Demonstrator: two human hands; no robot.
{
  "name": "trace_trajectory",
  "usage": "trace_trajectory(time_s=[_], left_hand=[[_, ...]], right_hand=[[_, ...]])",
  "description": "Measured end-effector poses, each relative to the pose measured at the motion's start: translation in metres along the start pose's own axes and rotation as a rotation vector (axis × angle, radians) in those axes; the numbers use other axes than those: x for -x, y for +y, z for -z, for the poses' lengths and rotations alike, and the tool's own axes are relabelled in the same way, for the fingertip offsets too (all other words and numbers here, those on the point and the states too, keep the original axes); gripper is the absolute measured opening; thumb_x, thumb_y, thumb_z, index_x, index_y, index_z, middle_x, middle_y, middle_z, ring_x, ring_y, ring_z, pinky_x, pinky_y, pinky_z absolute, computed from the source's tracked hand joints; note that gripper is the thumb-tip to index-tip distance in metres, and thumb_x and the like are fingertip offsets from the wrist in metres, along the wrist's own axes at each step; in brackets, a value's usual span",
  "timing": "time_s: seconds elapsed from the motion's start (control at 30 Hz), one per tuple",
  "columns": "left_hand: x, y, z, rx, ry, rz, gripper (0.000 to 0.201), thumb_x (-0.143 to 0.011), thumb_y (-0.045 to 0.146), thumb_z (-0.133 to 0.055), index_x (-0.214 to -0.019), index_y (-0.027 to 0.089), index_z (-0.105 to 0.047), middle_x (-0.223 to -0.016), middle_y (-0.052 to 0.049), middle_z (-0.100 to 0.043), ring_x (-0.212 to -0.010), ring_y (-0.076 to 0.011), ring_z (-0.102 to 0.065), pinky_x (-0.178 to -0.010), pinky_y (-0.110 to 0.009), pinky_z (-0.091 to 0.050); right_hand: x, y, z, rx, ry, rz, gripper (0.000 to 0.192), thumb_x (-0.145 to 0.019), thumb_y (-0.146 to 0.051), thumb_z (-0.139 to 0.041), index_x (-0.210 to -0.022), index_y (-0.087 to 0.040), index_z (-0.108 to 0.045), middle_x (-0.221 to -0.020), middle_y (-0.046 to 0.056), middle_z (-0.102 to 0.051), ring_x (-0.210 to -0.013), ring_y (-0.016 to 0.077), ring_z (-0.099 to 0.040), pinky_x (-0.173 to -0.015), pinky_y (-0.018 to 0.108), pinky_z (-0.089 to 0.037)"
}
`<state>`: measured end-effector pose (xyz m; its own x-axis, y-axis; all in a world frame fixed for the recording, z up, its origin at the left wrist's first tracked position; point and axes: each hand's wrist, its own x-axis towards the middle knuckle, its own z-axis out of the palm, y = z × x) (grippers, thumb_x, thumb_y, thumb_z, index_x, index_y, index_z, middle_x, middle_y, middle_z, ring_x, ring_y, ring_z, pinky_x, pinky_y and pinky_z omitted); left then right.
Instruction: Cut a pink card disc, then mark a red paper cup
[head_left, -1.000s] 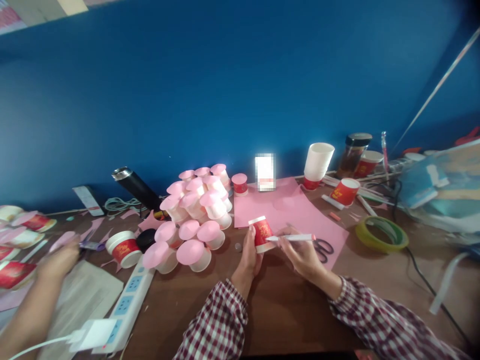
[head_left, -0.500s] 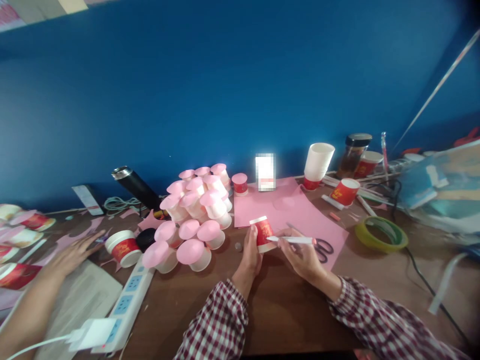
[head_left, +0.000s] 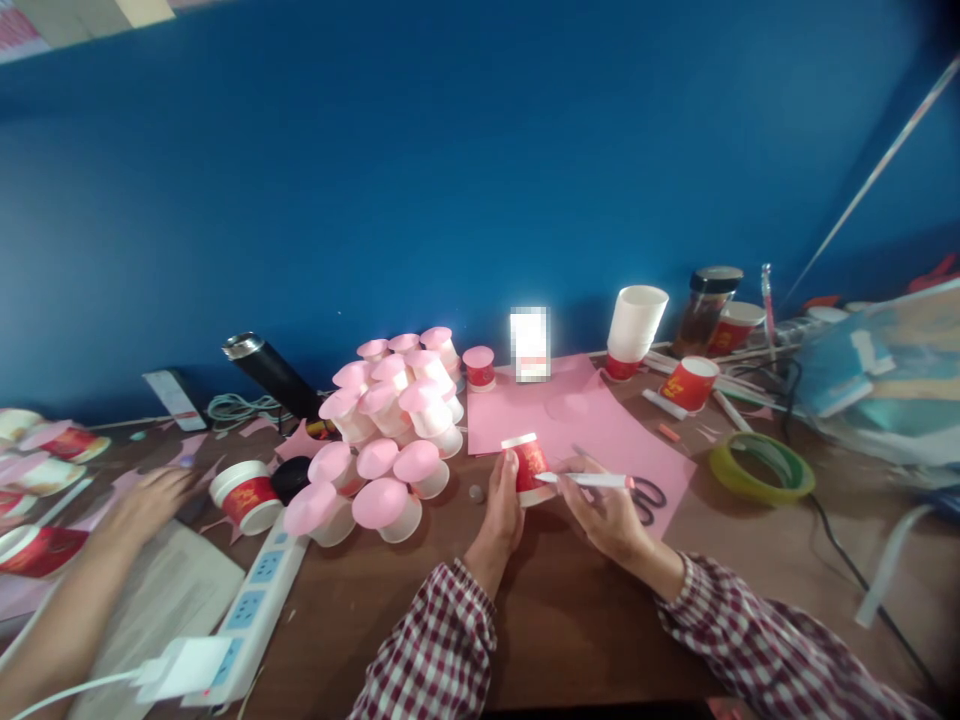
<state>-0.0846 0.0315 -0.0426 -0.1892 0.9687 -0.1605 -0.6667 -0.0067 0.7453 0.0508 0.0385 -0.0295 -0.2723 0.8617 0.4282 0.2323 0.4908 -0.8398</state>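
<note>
My left hand (head_left: 501,510) holds a small red and white paper cup (head_left: 528,466) upside down at the near edge of a pink paper sheet (head_left: 577,420). A white pen (head_left: 585,480) lies in the grip of my right hand (head_left: 606,512), its tip against the cup's lower rim. Black scissors (head_left: 646,496) lie on the pink sheet just right of my right hand. Both my sleeves are red and white check.
A heap of upturned cups with pink tops (head_left: 390,430) stands left of my hands. Another person's hand (head_left: 146,500) rests at the far left near a red cup (head_left: 244,495) and a white power strip (head_left: 251,600). A green tape roll (head_left: 761,467), white cup stack (head_left: 634,325), jar (head_left: 705,308) and black flask (head_left: 270,372) stand around.
My hands and the cup have shifted very slightly up the sheet. The other person's hand at the left reached toward the red cup, then drew back a little.
</note>
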Motion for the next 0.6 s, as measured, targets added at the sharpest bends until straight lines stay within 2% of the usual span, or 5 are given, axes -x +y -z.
trace_trajectory(time_s=[0.27, 0.47, 0.6], left_hand=[[0.0, -0.001, 0.0, -0.009, 0.072, 0.004, 0.033, -0.073, 0.044, -0.067, -0.093, 0.018, -0.061, -0.088, -0.003, -0.065, -0.087, -0.0179, -0.059, -0.087, -0.034, -0.042], [-0.001, -0.002, 0.0, -0.028, 0.051, 0.004, 0.033, -0.074, 0.044, -0.067, -0.093, 0.018, -0.061, -0.087, -0.003, -0.064, -0.085, -0.018, -0.059, -0.087, -0.035, -0.044], [-0.001, -0.001, 0.0, -0.027, 0.066, 0.008, 0.032, -0.074, 0.044, -0.067, -0.092, 0.018, -0.061, -0.087, -0.003, -0.065, -0.086, -0.0179, -0.06, -0.087, -0.034, -0.044]], right_hand=[[-0.003, -0.007, 0.004, 0.006, -0.022, 0.035, 0.013, -0.091, -0.025, -0.047, -0.093, -0.02, -0.058, -0.085, 0.004, -0.062, -0.075, 0.0161, -0.06, -0.064, 0.025, -0.048], [-0.003, -0.011, 0.005, 0.021, -0.041, 0.004, 0.012, -0.09, -0.025, -0.047, -0.086, -0.019, -0.057, -0.077, 0.003, -0.061, -0.069, 0.0157, -0.058, -0.059, 0.025, -0.047], [-0.001, -0.006, 0.004, 0.015, -0.016, 0.01, 0.012, -0.09, -0.026, -0.047, -0.088, -0.019, -0.057, -0.079, 0.003, -0.063, -0.071, 0.016, -0.059, -0.064, 0.026, -0.048]])
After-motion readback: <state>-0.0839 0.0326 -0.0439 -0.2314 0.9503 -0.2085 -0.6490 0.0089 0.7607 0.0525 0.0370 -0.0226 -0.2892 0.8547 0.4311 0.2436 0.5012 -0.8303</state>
